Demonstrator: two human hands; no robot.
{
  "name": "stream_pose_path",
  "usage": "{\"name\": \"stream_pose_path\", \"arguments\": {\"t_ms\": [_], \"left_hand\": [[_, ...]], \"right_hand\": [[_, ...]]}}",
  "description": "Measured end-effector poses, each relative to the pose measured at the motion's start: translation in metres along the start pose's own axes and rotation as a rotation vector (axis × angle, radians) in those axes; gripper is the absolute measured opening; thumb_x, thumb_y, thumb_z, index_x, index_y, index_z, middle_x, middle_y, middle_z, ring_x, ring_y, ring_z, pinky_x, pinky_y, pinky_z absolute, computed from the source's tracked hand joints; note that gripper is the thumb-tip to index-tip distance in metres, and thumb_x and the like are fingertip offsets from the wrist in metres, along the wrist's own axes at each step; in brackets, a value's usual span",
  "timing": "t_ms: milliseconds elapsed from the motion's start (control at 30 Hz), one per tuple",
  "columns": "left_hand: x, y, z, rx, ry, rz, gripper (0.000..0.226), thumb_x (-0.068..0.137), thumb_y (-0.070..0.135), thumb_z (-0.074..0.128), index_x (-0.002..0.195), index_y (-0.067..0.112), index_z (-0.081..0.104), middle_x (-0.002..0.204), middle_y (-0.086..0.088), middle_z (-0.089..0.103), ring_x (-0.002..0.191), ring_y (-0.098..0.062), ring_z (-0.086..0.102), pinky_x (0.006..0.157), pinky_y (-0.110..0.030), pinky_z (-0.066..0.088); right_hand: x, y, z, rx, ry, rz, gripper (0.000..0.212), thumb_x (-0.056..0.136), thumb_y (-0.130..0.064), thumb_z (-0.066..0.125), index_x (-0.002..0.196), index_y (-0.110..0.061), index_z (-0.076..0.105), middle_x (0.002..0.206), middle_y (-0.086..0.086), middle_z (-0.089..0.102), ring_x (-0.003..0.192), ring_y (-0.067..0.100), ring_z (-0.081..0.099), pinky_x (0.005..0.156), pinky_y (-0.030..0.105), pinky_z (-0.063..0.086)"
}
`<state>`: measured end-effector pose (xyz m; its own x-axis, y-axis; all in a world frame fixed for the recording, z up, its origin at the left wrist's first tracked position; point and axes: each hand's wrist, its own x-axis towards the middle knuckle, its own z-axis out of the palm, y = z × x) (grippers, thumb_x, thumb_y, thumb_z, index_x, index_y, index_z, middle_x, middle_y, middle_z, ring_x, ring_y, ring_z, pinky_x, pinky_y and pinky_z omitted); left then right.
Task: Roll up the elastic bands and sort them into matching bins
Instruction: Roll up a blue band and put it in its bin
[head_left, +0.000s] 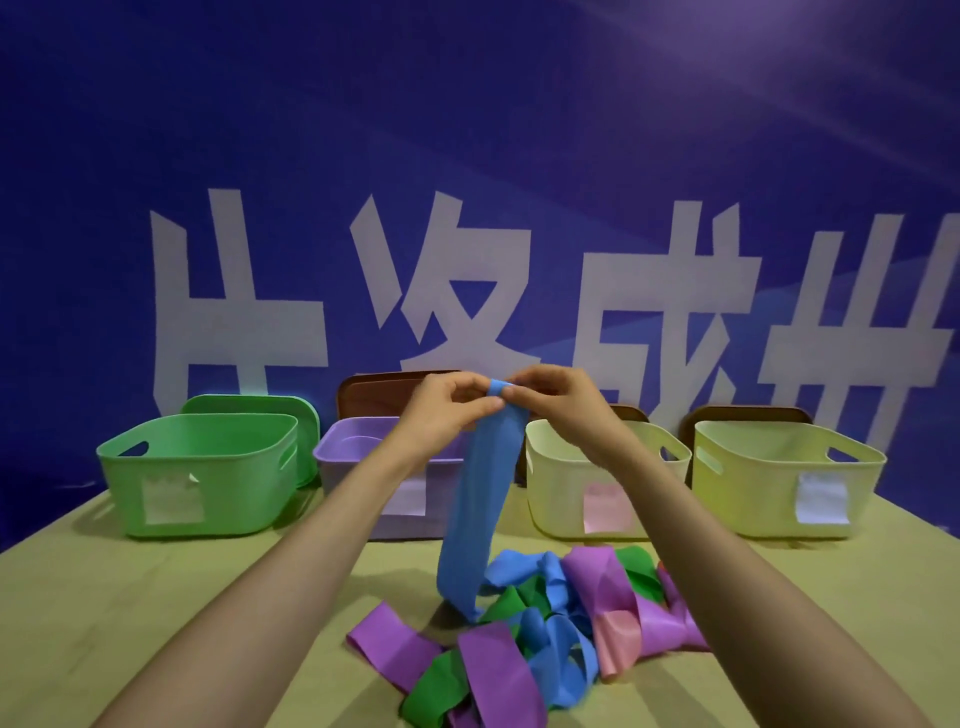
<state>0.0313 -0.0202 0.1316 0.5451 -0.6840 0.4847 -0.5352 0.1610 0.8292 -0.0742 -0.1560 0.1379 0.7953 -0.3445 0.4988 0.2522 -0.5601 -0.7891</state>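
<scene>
Progress: early. At centre frame the left hand (447, 410) and right hand (556, 405) both pinch the top end of the blue band (483, 493), only its first turns rolled; the rest hangs to the tangled pile (519, 649) at lower centre, unsorted. Nothing shows in the green bin (249, 493); forearms partly hide the purple bin (348, 478); bin labels are too blurred to read.

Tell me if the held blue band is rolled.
Barely: blue band curled only at top, between left hand and right hand; rest hangs.
</scene>
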Motion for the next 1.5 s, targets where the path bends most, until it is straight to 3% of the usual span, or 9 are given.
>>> {"name": "stream_pose_path", "arguments": {"t_ms": [200, 333, 533, 700, 867, 1067, 1267, 1333, 1500], "left_hand": [[0.000, 0.002, 0.000, 0.126, 0.314, 0.017, 0.028, 0.071, 0.027, 0.082, 0.085, 0.017, 0.060, 0.083, 0.002, 0.065, 0.079, -0.013, 0.065, 0.068, -0.024, 0.055], [0.001, 0.000, 0.003, -0.234, 0.061, -0.133, 0.043, 0.079, 0.024, 0.074, 0.114, 0.016, 0.051, 0.112, -0.004, 0.065, 0.103, -0.018, 0.064, 0.082, -0.029, 0.053], [-0.023, -0.043, 0.035, -0.442, -0.128, -0.211, 0.012, 0.092, 0.003, 0.055, 0.101, 0.004, 0.062, 0.088, -0.005, 0.071, 0.070, -0.012, 0.070, 0.063, -0.023, 0.055], [-0.044, -0.075, 0.041, -0.282, -0.289, -0.332, 0.016, 0.091, 0.007, 0.059, 0.106, 0.006, 0.064, 0.092, 0.003, 0.072, 0.081, -0.007, 0.068, 0.069, -0.017, 0.051], [-0.031, -0.034, 0.030, -0.129, -0.078, -0.032, 0.026, 0.085, 0.009, 0.068, 0.106, 0.024, 0.063, 0.103, 0.004, 0.070, 0.092, -0.011, 0.066, 0.083, -0.024, 0.053], [-0.050, 0.022, 0.012, -0.181, -0.160, -0.045, 0.011, 0.086, 0.010, 0.065, 0.094, 0.017, 0.069, 0.082, 0.007, 0.073, 0.073, -0.009, 0.067, 0.054, -0.021, 0.051], [-0.114, 0.023, 0.018, -0.309, -0.312, -0.237, 0.027, 0.076, 0.032, 0.061, 0.095, 0.015, 0.068, 0.086, 0.002, 0.074, 0.073, -0.011, 0.069, 0.055, -0.022, 0.054], [-0.126, 0.001, 0.020, -0.253, -0.353, -0.363, 0.039, 0.077, 0.044, 0.053, 0.098, 0.015, 0.067, 0.095, 0.001, 0.074, 0.086, -0.012, 0.069, 0.071, -0.025, 0.057], [-0.109, -0.074, 0.025, -0.143, -0.088, -0.509, 0.055, 0.076, 0.045, 0.066, 0.115, 0.007, 0.055, 0.111, -0.008, 0.063, 0.100, -0.015, 0.063, 0.085, -0.025, 0.053]], "right_hand": [[0.014, -0.010, 0.003, -0.102, 0.072, -0.085, 0.013, 0.088, -0.022, 0.066, 0.094, -0.011, 0.068, 0.086, 0.004, 0.067, 0.084, 0.018, 0.064, 0.069, 0.027, 0.053], [0.022, -0.025, -0.003, -0.086, 0.022, -0.153, 0.012, 0.090, -0.022, 0.062, 0.096, -0.013, 0.067, 0.089, 0.002, 0.067, 0.087, 0.016, 0.063, 0.071, 0.025, 0.053], [0.034, -0.055, -0.016, 0.092, 0.165, -0.180, 0.011, 0.090, -0.016, 0.061, 0.099, -0.010, 0.065, 0.088, -0.004, 0.064, 0.082, 0.006, 0.061, 0.064, 0.015, 0.051], [0.031, -0.054, -0.025, 0.040, 0.096, -0.140, 0.006, 0.091, -0.017, 0.060, 0.093, -0.018, 0.065, 0.089, -0.004, 0.065, 0.084, 0.007, 0.062, 0.066, 0.017, 0.054], [0.021, -0.052, -0.025, 0.016, 0.034, -0.169, 0.007, 0.091, -0.018, 0.061, 0.093, -0.021, 0.067, 0.088, -0.007, 0.067, 0.081, 0.001, 0.064, 0.066, 0.019, 0.054], [0.010, -0.071, -0.031, 0.079, 0.054, -0.168, 0.006, 0.090, -0.016, 0.062, 0.091, -0.017, 0.068, 0.085, -0.004, 0.068, 0.078, 0.002, 0.063, 0.062, 0.019, 0.051], [-0.024, -0.049, -0.014, 0.185, -0.054, -0.038, 0.005, 0.087, -0.014, 0.064, 0.086, -0.017, 0.069, 0.077, -0.006, 0.067, 0.072, 0.005, 0.061, 0.060, 0.019, 0.050], [-0.044, -0.011, 0.008, 0.207, -0.122, 0.062, 0.009, 0.086, -0.012, 0.064, 0.083, -0.019, 0.069, 0.074, -0.009, 0.066, 0.072, 0.004, 0.060, 0.060, 0.018, 0.048], [-0.092, 0.079, 0.059, 0.122, -0.225, 0.334, 0.013, 0.089, -0.015, 0.064, 0.095, -0.005, 0.070, 0.083, 0.000, 0.066, 0.078, 0.007, 0.060, 0.063, 0.017, 0.049]]}}
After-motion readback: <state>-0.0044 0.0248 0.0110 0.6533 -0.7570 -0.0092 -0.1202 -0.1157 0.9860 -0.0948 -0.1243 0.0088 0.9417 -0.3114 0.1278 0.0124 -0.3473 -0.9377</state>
